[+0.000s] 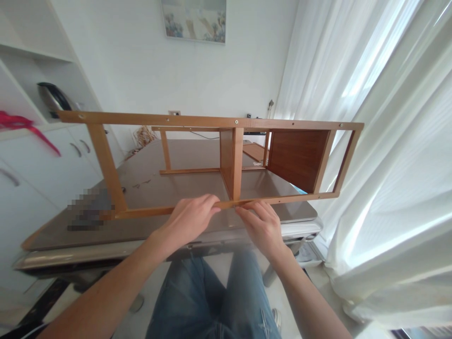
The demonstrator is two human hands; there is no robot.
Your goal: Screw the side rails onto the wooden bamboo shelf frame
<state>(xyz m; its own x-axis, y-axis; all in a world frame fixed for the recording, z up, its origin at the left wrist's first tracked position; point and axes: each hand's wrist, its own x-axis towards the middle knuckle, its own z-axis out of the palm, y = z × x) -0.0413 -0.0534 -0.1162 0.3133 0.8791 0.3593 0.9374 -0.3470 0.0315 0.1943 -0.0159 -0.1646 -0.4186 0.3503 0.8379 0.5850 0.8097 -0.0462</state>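
A wooden shelf frame (pixel 212 121) lies on its side on a brown table (pixel 151 230), with a middle divider (pixel 233 162) and a dark panel (pixel 298 160) at its right end. My left hand (pixel 192 219) curls over the frame's lower rail just left of the divider, fingers bent on the wood. My right hand (pixel 261 223) rests on the same rail just right of the divider, its fingers pinched together at the rail. Whether a small part sits between the fingertips I cannot make out.
White cabinets (pixel 42 165) with a kettle (pixel 52 99) stand at the left. Sheer curtains (pixel 388 165) hang at the right. A picture (pixel 194 19) is on the far wall. A blurred dark patch (pixel 88 212) lies on the table's left. My jeans-clad legs (pixel 212 301) are below.
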